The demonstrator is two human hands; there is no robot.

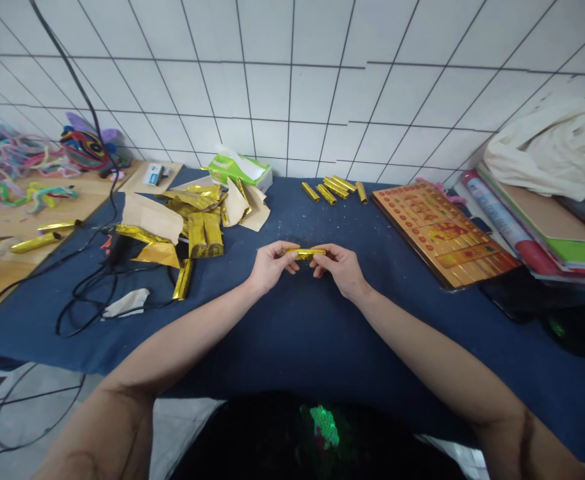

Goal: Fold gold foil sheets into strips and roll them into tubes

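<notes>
Left hand [267, 267] and right hand [344, 270] pinch a gold tube [304, 255] by its ends between the tabletop [292, 327]'s front and back edges, where light, even pressure should prevent creasing.

gold foil roll [305, 254] | shiny, slim, tube-shaped | roughly level, crosswise | held at both ends between the hands [271, 265]
</notes>
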